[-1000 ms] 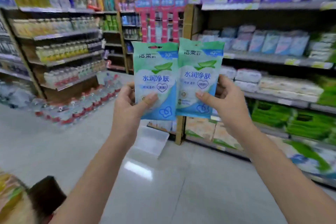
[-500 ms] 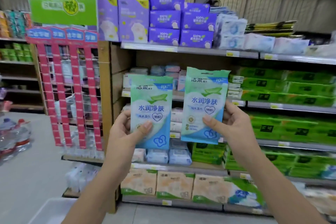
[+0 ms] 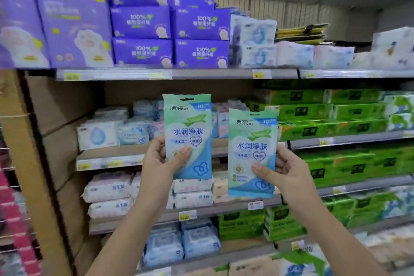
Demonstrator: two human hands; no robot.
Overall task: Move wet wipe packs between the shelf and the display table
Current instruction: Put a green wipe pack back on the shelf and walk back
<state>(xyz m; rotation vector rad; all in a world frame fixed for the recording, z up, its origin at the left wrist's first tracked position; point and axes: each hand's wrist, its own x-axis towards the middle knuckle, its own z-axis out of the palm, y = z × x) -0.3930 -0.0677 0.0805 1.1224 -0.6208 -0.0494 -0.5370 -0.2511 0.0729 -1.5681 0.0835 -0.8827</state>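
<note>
Both packs are raised in front of the shelf (image 3: pixel 107 162), so this looks like the putting-back step. The left hand (image 3: pixel 160 160) pinches the left pack (image 3: pixel 190 123) near its bottom, thumb on the front. The right hand (image 3: pixel 291 171) grips the right pack (image 3: pixel 252 139) the same way, slightly lower. The hands are apart, with the packs just beside each other. The next move probably calls for choosing a gap on the shelf and sliding each pack in upright.

Soft, even store light; dim shadow under the shelf (image 3: pixel 201 73) above the grip. Print on the gripped wet wipe packs (image 3: pixel 187 135) is sharp; farther out, detail smears and shelf lines bow.
</note>
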